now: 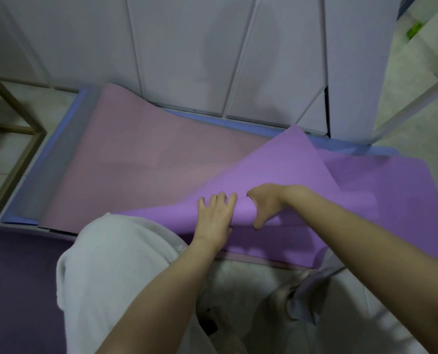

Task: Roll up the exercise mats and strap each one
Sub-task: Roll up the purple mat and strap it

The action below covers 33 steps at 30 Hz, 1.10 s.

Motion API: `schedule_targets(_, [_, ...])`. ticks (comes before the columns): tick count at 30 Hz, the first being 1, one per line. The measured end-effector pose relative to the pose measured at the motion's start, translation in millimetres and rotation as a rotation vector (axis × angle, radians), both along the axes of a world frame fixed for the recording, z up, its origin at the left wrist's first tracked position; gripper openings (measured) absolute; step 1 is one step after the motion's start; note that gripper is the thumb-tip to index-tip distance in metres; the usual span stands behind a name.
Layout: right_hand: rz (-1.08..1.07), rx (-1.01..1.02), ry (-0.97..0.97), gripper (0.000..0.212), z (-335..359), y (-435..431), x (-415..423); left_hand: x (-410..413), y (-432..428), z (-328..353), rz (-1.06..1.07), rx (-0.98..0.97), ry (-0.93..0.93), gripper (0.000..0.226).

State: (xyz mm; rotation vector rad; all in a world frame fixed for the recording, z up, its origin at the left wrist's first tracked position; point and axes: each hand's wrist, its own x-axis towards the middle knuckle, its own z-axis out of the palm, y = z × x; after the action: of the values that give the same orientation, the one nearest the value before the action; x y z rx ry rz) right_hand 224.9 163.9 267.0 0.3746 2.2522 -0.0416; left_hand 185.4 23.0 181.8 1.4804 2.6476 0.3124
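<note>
- Hidden: R hand [263, 204] fingertips are tucked round the fold, pads not visible. Underside of the folded flap isn't visible either.
- Can't ID: blurry grey-lilac thing [302, 297] on the floor at 5 o'clock. Small green obj [414, 30] at 1 o'clock is too blurred to name.
- Cut off: dark purple mat [13, 277] at 8 o'clock runs out of frame left + bottom. Purple mat [366, 195] runs out at 3 o'clock.
- Stack: purple mat lies on top of pink mat [148, 162], which lies on blue mat [67, 139]. Blue shows only as a strip at 9-10 o'clock and along the far edge at 12-2.
- Purple mat's near-left corner is folded over diagonally. The flap tip points to 1 o'clock and ends near the base of the white panels [212, 60].
- Edges/room: panels sit tight on the mats' far edge at 12. Wooden frame [13, 118] is just beside the blue mat at 9-10. White tube frame [404, 103] slants at 2, with bare floor tile beyond it. Knee [115, 264] in grey trousers at 7 overlaps the pink mat's near edge.
- L hand [215, 218]: palm down, fingers straight + spread, pointing to 12. It lies flat on the rounded fold, grips nothing.
- R hand: curled in a C round the same fold, gripping the purple mat. It sits at 3 o'clock of L hand, digits nearly touching.
</note>
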Motion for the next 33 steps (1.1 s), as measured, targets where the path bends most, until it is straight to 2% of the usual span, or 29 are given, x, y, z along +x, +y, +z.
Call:
schedule_targets(2, [-0.057,-0.056,-0.038,0.057,2,5,-2,-1,0,-1,-0.017,0.043,0.0,0.088])
schedule_targets(4, [-0.065,-0.065,-0.037,0.056,3,6,1,-3,3,4,-0.055,0.006,-0.087,0.072])
schedule_targets(7, [0.012,0.048,0.056,0.061,2,3,11,-10,11,10,-0.087,-0.078,-0.18,0.058])
schedule_targets(13, [0.3,0.442,0.429,0.075,-1,-12,51,-25,24,23,-0.236,-0.151,-0.371,0.067])
schedule_targets(16, [0.312,0.445,0.577,0.08,-7,-19,66,-34,25,28,-0.342,-0.216,-0.478,0.069])
schedule_targets(20, [0.241,0.423,0.482,0.083,-11,-24,72,-34,21,26,-0.377,-0.285,-0.53,0.071])
schedule_targets(23, [0.196,0.35,0.36,0.069,-8,-18,63,-25,16,19,-0.324,-0.246,-0.531,0.072])
schedule_targets(26, [0.119,0.262,0.309,0.066,-6,-14,50,-17,10,11,-0.229,-0.167,-0.408,0.072])
schedule_targets(31, [0.003,0.145,0.154,0.075,-2,-4,26,-3,4,1,-0.09,-0.076,-0.24,0.067])
schedule_targets(33, [-0.063,0.077,0.085,0.077,2,1,17,4,1,-4,-0.071,-0.016,-0.158,0.074])
